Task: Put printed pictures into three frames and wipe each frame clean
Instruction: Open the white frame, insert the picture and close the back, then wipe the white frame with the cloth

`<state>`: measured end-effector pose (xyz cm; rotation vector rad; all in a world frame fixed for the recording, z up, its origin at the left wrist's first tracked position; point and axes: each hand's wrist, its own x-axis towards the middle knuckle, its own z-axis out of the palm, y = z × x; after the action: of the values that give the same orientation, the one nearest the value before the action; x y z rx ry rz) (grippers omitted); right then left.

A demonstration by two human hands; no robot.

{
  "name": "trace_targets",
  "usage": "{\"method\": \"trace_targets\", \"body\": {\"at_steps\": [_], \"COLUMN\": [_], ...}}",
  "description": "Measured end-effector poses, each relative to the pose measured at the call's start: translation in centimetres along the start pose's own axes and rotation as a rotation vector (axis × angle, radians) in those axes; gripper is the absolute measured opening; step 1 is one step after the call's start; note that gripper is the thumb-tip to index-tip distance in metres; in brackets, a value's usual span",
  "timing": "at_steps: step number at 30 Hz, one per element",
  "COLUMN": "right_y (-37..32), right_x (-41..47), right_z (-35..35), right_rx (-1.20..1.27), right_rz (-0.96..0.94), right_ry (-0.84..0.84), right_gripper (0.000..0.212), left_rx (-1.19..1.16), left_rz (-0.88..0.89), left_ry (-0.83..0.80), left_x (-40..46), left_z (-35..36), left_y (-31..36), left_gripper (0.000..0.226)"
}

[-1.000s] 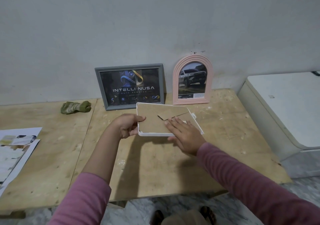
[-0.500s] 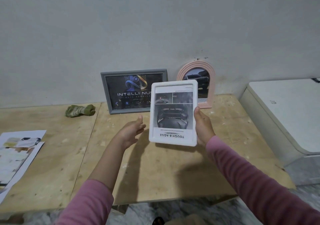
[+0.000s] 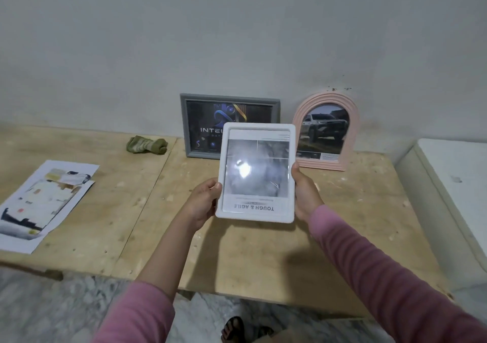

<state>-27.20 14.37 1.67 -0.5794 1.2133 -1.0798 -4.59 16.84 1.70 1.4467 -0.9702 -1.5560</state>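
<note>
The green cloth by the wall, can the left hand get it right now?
Probably not yet: the left hand is gripping the white frame. The green cloth lies uncovered on the table.

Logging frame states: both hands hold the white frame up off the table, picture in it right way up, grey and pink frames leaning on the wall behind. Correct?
Not quite. In the head view the picture in the white frame is upside down: its caption reads inverted. The left hand and right hand do hold it up, with the grey frame and pink frame behind.

Cloth [image 3: 146, 145] left of leaning frames [image 3: 229, 125]
</note>
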Motion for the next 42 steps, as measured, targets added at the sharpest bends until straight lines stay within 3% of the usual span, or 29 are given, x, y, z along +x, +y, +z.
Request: {"method": "trace_targets", "body": {"at_steps": [6,10,15,18,21,22,24,26,28,29,32,34,38,42], "right_y": [-1.8,-3.7,-4.9,-4.6,-3.6,-3.3,-2.7,-2.1,-1.9,-1.9,-1.2,-0.5,0.8,0.3], "right_x": [0.4,1.6,2.5,2.6,2.8,2.8,3.1,3.6,3.3,3.2,2.9,2.4,1.8,2.9], "right_z": [2.3,2.7,2.5,2.1,1.8,1.8,1.5,1.0,0.7,0.7,1.2,2.1,3.6,5.0], "right_rx": [-0.041,-0.077,-0.468,-0.728,-0.773,-0.75,-0.701,-0.6,-0.457,-0.382,-0.202,-0.121,-0.064,-0.096], "right_rz": [-0.086,-0.136,-0.222,-0.202,-0.156,-0.146,-0.122,-0.075,-0.044,-0.035,-0.029,0.01,0.098,0.071], "right_ry": [-0.133,-0.138,-0.105,-0.212,-0.243,-0.231,-0.168,-0.089,-0.024,-0.009,-0.023,-0.055,-0.179,-0.203], "right_gripper": [0.028,0.025,0.031,0.037,0.035,0.034,0.037,0.039,0.037,0.036,0.025,0.018,0.019,0.015], "left_rx": [0.007,0.155,0.44,0.57,0.658,0.712,0.814,0.559,0.13,0.036,-0.092,-0.195,-0.38,-0.302], "left_rz": [0.083,0.161,0.184,0.189,0.181,0.185,0.246,0.274,0.127,0.048,-0.034,0.006,0.117,0.158], "left_ry": [0.226,0.326,0.298,0.244,0.184,0.218,0.435,0.622,0.525,0.408,0.079,0.002,0.109,0.176], "left_x": [-1.2,-1.6,-1.5,-1.2,-1.0,-0.9,-0.8,-0.9,-1.7,-2.0,-2.7,-2.4,-1.3,-1.0], "left_z": [-1.2,-2.5,-3.5,-3.8,-3.6,-3.5,-3.5,-3.7,-3.4,-3.1,-0.8,0.6,0.5,-3.3], "left_y": [-0.3,0.5,2.0,3.1,3.9,4.0,3.9,3.3,2.7,2.2,0.1,-1.0,-0.8,0.3], "left_gripper": [0.023,0.027,0.023,0.032,0.036,0.035,0.028,0.032,0.043,0.048,0.041,0.027,0.016,0.021]}}
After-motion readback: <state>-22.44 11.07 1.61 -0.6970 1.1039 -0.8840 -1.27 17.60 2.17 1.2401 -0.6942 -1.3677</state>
